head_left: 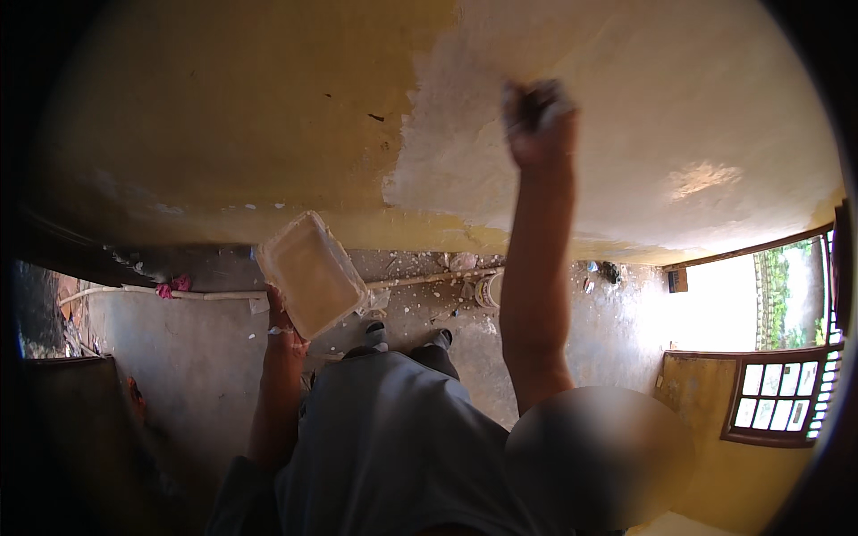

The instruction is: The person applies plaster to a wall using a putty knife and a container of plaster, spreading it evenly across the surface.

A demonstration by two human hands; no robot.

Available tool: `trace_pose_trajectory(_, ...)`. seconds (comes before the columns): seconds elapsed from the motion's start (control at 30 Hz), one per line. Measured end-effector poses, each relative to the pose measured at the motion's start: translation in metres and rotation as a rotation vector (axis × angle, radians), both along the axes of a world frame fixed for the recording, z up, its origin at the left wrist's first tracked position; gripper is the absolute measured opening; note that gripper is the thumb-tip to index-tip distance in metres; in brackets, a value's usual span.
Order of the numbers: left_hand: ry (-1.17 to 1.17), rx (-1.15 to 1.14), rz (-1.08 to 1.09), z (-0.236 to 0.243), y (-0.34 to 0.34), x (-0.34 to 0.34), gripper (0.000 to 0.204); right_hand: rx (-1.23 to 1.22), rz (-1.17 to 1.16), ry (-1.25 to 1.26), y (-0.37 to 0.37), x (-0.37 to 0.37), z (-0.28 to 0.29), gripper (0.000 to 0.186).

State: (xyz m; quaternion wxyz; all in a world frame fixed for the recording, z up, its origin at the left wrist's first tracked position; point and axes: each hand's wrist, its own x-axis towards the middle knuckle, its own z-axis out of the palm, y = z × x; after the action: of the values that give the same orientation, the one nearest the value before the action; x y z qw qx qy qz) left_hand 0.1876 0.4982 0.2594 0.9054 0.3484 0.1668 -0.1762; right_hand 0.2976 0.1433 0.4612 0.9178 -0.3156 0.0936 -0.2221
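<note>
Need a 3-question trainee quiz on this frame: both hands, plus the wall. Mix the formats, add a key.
1. What is the left hand holding?
2. True or false: in the picture, the right hand is lower than the left.
3. What colour is the wall to the left of the pale area?
A) blue
B) yellow
C) green

Key:
1. A rectangular tray.
2. False; it is raised well above the left, in front of the pale area.
3. B
</note>
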Motion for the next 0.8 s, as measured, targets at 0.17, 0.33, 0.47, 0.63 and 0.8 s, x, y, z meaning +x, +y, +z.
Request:
trace_pose_trajectory(0.17,-0.052,-0.097,-0.082,0.001,-0.006,0.003,0.067,-0.483,-0.223,-0.455,0.004,-0.080,0.109,0.013)
trace_pose_trajectory(0.33,-0.085,-0.140,-0.125,-0.002,-0.006,0.002,0.068,-0.635,-0.384,-0.051,0.006,-0.103,0.006,0.026)
trace_pose_trajectory(0.47,-0.056,-0.170,-0.143,-0.004,-0.006,0.002,0.072,-1.282,-0.751,0.258,0.022,-0.098,-0.054,0.012)
trace_pose_trajectory(0.63,-0.076,-0.137,-0.144,0.014,0.002,0.000,0.073,-2.418,-1.990,-0.456,-0.005,-0.049,0.129,0.017)
trace_pose_trajectory(0.8,-0.115,-0.162,-0.191,0.013,-0.013,0.004,0.073,-2.246,-1.351,-0.607,0.020,-0.026,0.195,0.019)
